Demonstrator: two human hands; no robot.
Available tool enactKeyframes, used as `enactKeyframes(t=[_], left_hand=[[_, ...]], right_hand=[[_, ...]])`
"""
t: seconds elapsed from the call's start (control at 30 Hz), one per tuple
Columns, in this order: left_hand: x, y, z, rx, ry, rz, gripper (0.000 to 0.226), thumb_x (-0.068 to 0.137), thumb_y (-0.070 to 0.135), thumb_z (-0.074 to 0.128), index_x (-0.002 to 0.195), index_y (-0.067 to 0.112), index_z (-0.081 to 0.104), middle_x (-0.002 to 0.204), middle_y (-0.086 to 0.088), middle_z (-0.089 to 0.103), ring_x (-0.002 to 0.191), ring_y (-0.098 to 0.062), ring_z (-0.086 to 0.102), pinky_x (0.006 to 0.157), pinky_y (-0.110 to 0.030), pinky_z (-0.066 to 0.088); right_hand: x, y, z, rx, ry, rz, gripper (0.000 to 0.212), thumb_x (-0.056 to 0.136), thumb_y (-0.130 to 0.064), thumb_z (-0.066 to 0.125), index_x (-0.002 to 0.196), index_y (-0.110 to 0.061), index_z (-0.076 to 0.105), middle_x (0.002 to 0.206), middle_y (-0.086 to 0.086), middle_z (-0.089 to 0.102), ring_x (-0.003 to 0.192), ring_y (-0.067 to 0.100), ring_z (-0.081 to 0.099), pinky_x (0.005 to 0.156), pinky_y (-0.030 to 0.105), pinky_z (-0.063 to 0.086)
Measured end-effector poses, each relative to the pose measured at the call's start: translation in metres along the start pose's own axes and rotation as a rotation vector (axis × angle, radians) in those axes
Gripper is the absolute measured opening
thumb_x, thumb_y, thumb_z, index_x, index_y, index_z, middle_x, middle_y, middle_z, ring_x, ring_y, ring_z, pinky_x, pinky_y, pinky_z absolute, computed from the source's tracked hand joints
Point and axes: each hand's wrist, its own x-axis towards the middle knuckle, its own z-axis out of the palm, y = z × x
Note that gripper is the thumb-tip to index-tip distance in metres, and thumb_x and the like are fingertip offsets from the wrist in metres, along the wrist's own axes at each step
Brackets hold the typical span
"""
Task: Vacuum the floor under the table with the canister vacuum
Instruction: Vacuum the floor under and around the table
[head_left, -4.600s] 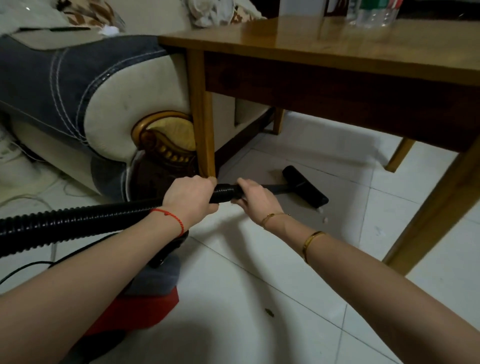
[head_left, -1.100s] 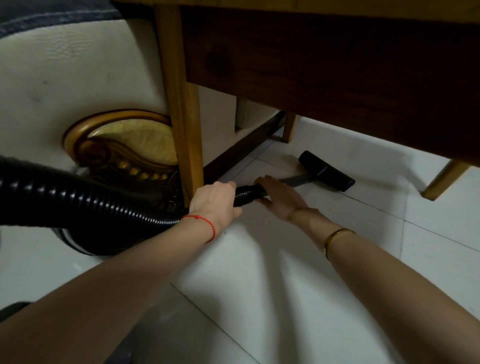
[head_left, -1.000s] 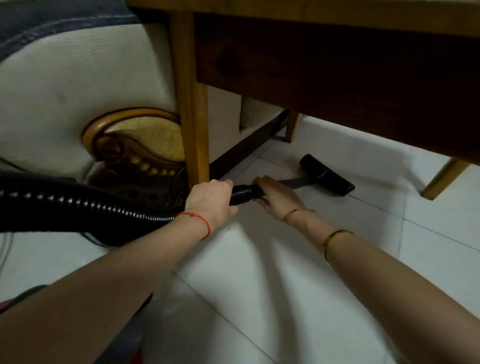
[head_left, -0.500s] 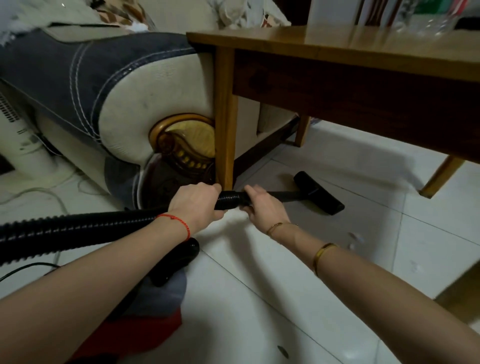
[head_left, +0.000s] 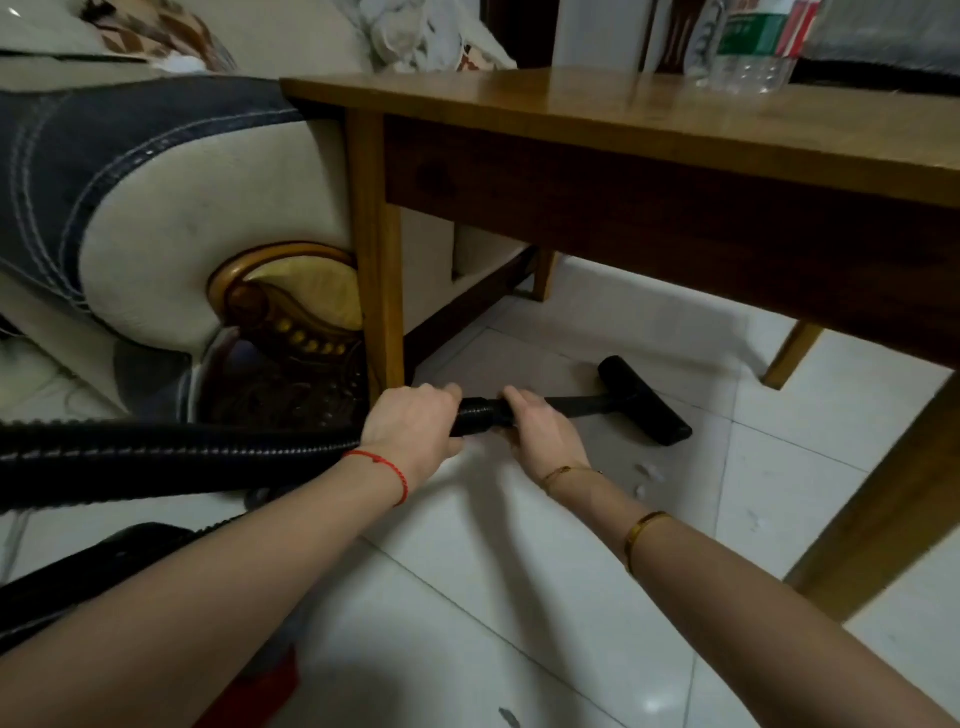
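My left hand (head_left: 410, 423) and right hand (head_left: 537, 428) clasp the hose (head_left: 171, 457); I have drawn the floor nozzle (head_left: 644, 400) back slightly, leaving debris (head_left: 647, 475) beside it unswept.

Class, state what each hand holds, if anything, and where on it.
Left hand grips the hose near its end; right hand grips where hose meets wand.

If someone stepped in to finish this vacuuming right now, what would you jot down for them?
Left hand grips the ribbed black vacuum hose; right hand holds where it joins the wand. The flat black floor nozzle sits on the white tiled floor under the wooden table.
Done: nozzle is under the table.
Left: pale scraps beside the right wrist.
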Motion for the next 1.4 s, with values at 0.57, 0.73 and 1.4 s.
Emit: enactKeyframes(t=[0.57,0.73,1.4], left_hand=[[0.103,0.118,0.021,-0.074,-0.004,0.138,0.035,0.090,0.030,0.058,0.118,0.012,0.052,0.113,-0.011,0.062,0.101,-0.030,0.062,0.074,-0.032,0.044],[0.114,0.122,0.025,-0.082,0.013,0.132,0.032,0.092,0.029,0.056,0.118,0.011,0.051,0.112,-0.009,0.061,0.101,-0.029,0.060,0.074,-0.031,0.043],[-0.007,-0.015,0.001,0.024,0.004,-0.037,0.033,0.090,0.037,0.058,0.114,0.015,0.051,0.099,-0.004,0.064,0.084,-0.022,0.065,0.063,-0.030,0.044]], right_hand=[[0.006,0.151,-0.041,-0.013,-0.146,0.172,0.021,0.094,-0.023,0.054,0.111,-0.013,0.048,0.115,0.009,0.053,0.103,0.027,0.054,0.078,0.028,0.036],[0.011,0.163,-0.041,-0.021,-0.120,0.154,0.021,0.092,-0.021,0.057,0.110,-0.014,0.050,0.116,0.009,0.056,0.106,0.027,0.055,0.084,0.030,0.041],[0.014,-0.016,-0.001,0.087,-0.121,-0.077,0.020,0.091,-0.017,0.055,0.110,-0.015,0.047,0.107,0.008,0.054,0.094,0.024,0.055,0.079,0.035,0.046]])
